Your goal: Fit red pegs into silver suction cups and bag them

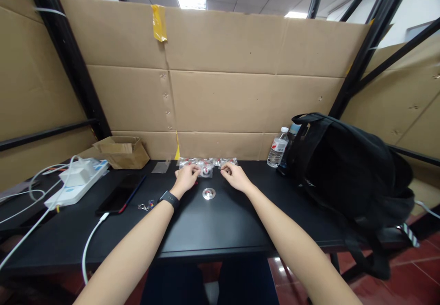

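Note:
My left hand, with a dark watch on its wrist, rests low over the table with its fingers curled together. Its fingertips meet the edge of a small clear plastic packet holding something round; whether they pinch it is hard to see. To the right, my right hand has thumb and fingers drawn together, and anything between them is too small to name. More clear packets with red and silver contents lie in a row behind both hands. A shiny round metal disc lies flat between my wrists.
A keyring, a charging phone, a white power strip and an open cardboard box are on the left. A water bottle and a black backpack stand right. Cardboard walls the back.

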`<move>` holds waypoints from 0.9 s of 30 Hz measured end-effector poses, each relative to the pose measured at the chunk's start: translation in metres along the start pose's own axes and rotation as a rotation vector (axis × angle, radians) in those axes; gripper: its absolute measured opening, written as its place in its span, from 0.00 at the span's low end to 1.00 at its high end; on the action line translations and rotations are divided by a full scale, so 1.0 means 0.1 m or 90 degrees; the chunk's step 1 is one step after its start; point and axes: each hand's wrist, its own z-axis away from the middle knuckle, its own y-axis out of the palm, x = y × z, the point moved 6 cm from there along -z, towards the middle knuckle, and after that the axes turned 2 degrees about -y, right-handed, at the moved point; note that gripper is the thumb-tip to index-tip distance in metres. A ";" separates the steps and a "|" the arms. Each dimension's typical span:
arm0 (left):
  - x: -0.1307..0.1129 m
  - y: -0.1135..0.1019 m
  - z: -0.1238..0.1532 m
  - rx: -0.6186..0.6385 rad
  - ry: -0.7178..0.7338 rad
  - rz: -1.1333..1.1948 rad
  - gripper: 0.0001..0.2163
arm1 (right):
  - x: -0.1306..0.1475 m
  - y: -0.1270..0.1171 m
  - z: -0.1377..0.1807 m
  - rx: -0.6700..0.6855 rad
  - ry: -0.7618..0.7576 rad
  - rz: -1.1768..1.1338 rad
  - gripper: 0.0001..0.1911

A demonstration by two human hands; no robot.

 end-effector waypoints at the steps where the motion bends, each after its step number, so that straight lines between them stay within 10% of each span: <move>1: 0.08 -0.03 -0.03 -0.005 -0.030 -0.021 0.08 | -0.03 -0.03 0.00 -0.007 0.006 0.011 0.07; 11: 0.13 -0.26 -0.01 -0.142 -0.008 -0.267 0.17 | -0.27 -0.24 0.04 0.117 0.049 0.167 0.15; 17: 0.12 -0.17 0.06 0.172 0.153 -0.159 0.07 | -0.37 -0.26 0.12 0.261 0.107 0.161 0.25; 27: -0.01 -0.06 0.13 0.179 0.164 -0.148 0.05 | -0.36 -0.23 0.10 0.269 0.146 0.126 0.21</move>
